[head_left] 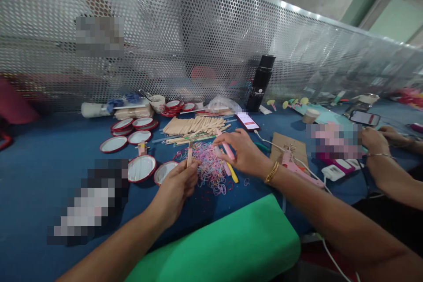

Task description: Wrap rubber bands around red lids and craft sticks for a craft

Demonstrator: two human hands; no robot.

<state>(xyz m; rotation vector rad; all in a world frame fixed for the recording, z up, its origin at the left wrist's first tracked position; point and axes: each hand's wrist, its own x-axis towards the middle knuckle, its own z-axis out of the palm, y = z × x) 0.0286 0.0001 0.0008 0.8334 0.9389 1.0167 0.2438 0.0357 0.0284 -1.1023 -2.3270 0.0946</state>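
Observation:
My left hand [178, 187] is closed around a flat wooden craft stick [189, 155], held upright above the table. Over a pile of small coloured rubber bands [211, 176], my right hand [244, 152] has its fingers bent round a pink pen-like tool [228, 150]; its exact kind does not show. Just below that hand, a yellow pen-like tool [234, 173] lies at the pile's right edge. Behind the pile is a spread of loose craft sticks [196, 126]. Round red-rimmed lids [142, 168] lie to the left of the bands.
A black bottle [261, 83] stands by the perforated metal screen [148, 31], near a lit phone [247, 121]. At right lie a pink glue gun [297, 169] and its cable. Green material [224, 242] covers the front edge. Another person's hands [375, 141] are at far right.

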